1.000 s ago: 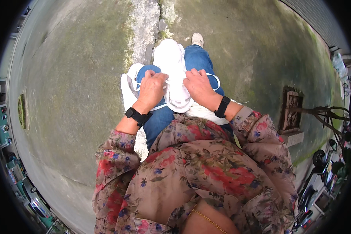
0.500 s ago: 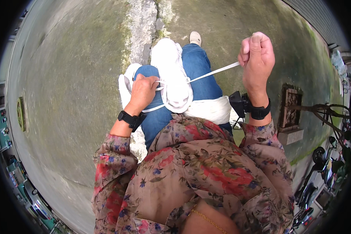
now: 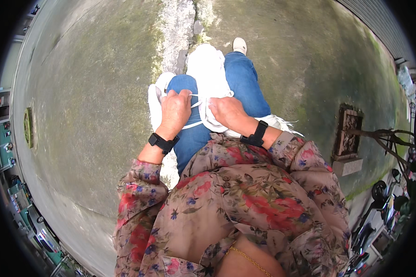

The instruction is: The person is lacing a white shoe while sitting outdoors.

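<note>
A white lace-up shoe [image 3: 207, 69] lies across my lap, its toe pointing away from me and its opening toward my belly. At the shoe's left side, my left hand [image 3: 175, 109] is closed on a white shoelace [image 3: 195, 102], which stretches from its fingers to the shoe. My right hand [image 3: 228, 112] rests over the right part of the shoe's opening, its thumb and fingers pinched together. What lies between those fingertips is mostly hidden. Another length of lace crosses my left thigh below the left hand.
A bundle of white cords [image 3: 278, 123] with loose ends lies by my right thigh. Something white [image 3: 154, 104] hangs beside my left knee. Mossy concrete [image 3: 97, 92] surrounds me, with a framed planter [image 3: 349, 131] and bare branches at right.
My right hand has come down and left from a raised position, where it pulled a lace taut, to the shoe's opening. My left hand stays by the shoe's left side.
</note>
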The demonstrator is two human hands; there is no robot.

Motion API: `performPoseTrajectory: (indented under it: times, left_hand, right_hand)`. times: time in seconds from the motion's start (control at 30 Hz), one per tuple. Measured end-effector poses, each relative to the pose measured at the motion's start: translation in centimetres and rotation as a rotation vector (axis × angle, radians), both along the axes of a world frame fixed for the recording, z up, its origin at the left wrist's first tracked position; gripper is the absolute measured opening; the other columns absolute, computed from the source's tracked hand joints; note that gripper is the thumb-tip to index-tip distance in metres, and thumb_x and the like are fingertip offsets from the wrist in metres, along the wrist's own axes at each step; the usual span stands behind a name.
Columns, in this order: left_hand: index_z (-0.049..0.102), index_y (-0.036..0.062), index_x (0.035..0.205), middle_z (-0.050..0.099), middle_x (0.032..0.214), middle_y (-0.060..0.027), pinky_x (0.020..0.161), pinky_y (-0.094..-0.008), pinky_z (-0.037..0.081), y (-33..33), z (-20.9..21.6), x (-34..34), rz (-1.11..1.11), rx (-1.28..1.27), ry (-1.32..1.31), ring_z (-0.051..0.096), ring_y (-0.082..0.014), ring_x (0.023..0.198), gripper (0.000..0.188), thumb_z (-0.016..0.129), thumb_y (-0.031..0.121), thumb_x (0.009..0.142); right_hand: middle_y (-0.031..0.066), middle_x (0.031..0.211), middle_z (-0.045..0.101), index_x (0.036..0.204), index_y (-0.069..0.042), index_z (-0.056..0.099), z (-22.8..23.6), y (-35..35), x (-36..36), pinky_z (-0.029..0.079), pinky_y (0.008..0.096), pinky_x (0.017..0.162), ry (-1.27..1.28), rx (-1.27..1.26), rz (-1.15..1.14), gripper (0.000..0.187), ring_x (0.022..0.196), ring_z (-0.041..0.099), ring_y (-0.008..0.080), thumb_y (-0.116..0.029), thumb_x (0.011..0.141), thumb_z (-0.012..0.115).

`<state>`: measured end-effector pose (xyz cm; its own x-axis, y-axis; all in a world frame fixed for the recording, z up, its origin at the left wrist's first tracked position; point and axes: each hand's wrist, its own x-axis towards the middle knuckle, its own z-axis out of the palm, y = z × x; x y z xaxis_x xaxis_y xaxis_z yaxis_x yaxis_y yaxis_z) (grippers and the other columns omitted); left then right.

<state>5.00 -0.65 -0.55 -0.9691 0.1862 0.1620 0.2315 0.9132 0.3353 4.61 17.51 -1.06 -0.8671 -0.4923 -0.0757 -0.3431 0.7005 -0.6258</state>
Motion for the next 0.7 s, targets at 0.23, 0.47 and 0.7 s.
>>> performPoseTrajectory:
  times: [0.23,0.47,0.7]
  left_hand:
    - [0.060,0.0046,0.087,0.056,0.064,-0.0127,0.063,-0.0419,0.043,0.3,-0.3,0.4,0.054,0.058,-0.037,0.055,-0.0295,0.070,0.011,0.056,0.011,0.079]
    - [0.056,0.0030,0.089,0.057,0.067,-0.0170,0.063,-0.0431,0.043,1.2,-0.2,0.2,0.114,0.047,-0.028,0.055,-0.0329,0.070,0.012,0.053,0.009,0.079]
    - [0.054,0.0016,0.087,0.058,0.070,-0.0201,0.061,-0.0456,0.043,1.5,-1.3,-0.7,0.274,0.164,-0.056,0.053,-0.0378,0.068,0.011,0.052,0.006,0.077]
  right_hand:
    - [0.0150,0.057,0.059,0.076,0.000,0.051,-0.8,-1.2,-0.1,0.050,0.0355,0.049,0.275,0.146,0.021,0.008,0.055,0.063,0.0280,-0.007,0.073,0.054]
    - [0.0204,0.065,0.061,0.080,0.000,0.049,-0.1,-1.6,-0.5,0.050,0.0340,0.054,0.197,0.208,0.159,0.006,0.063,0.064,0.0274,-0.005,0.077,0.050]
    - [-0.0077,0.058,0.031,0.092,-0.005,0.045,14.0,7.3,-3.2,0.022,0.0198,0.045,-0.863,-1.175,0.039,0.018,0.048,0.024,0.0030,-0.022,0.093,0.046]
